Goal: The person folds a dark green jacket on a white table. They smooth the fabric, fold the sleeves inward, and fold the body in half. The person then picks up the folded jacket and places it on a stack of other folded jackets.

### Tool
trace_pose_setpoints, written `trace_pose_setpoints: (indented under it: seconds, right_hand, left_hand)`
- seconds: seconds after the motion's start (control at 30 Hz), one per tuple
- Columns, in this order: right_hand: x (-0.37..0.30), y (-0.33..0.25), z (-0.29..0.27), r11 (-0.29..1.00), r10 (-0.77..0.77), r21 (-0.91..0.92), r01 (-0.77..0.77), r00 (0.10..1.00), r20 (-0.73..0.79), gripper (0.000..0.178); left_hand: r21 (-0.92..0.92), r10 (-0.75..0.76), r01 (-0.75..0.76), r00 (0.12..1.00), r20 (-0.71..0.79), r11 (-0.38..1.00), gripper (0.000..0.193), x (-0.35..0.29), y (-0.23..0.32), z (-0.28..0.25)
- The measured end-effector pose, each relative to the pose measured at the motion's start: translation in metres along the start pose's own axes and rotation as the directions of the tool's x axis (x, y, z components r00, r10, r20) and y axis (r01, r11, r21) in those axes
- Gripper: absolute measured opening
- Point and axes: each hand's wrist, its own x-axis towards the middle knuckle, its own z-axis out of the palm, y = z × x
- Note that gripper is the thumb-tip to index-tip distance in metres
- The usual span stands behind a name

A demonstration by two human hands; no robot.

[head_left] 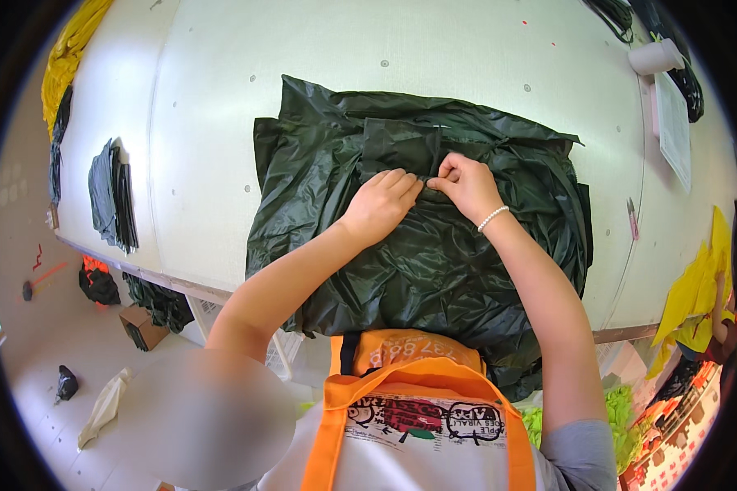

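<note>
A wide heap of glossy dark green fabric (409,278) lies wrinkled on the pale table, its near side hanging over the table's front edge toward me. On top of it, near the middle, is a smaller squarish piece of black cloth (400,147). My left hand (382,203) rests at this piece's near edge, its fingers closed together on the cloth. Just right of it, my right hand (469,190) pinches the same edge between thumb and finger, a beaded bracelet on its wrist. The two hands' fingertips almost meet. What lies under the fingertips is hidden.
Left on the table (209,164) stands a stack of folded dark pieces (110,196); yellow fabric (72,53) lies beyond. A slim pink tool (633,219), papers (673,131) and a white cylinder (657,57) are at right. Another person's arm is beside yellow cloth (692,282).
</note>
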Motion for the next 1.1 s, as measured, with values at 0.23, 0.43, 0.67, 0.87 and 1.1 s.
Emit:
trace_pose_setpoints:
  seconds: [0.23, 0.43, 0.67, 0.87, 1.1]
  right_hand:
    - [-0.020, 0.006, 0.018, 0.673, -0.703, -0.526, 0.521, 0.671, -0.235, 0.026]
    - [0.021, -0.002, -0.010, 0.959, -0.262, -0.118, 0.259, 0.965, -0.006, 0.016]
    - [0.005, -0.018, 0.005, 0.655, -0.692, -0.609, 0.447, 0.678, -0.246, 0.014]
    - [0.021, -0.007, 0.003, 0.707, -0.649, -0.547, 0.448, 0.718, -0.251, 0.015]
    - [0.041, -0.035, -0.018, 0.871, -0.412, -0.401, 0.285, 0.868, -0.278, 0.015]
  left_hand:
    - [-0.536, -0.123, 0.248, 0.958, 0.260, 0.807, 0.022, 0.024, -0.053, 0.001]
    - [-0.083, -0.046, 0.050, 0.998, 0.048, 0.995, 0.031, 0.032, -0.026, -0.014]
    - [-0.206, -0.127, 0.173, 0.967, 0.219, 0.963, 0.031, 0.045, -0.056, 0.001]
    - [-0.183, -0.172, 0.204, 0.969, 0.178, 0.962, 0.029, 0.069, -0.061, -0.018]
    - [-0.091, -0.242, 0.264, 0.949, 0.204, 0.960, 0.025, 0.071, -0.070, -0.008]
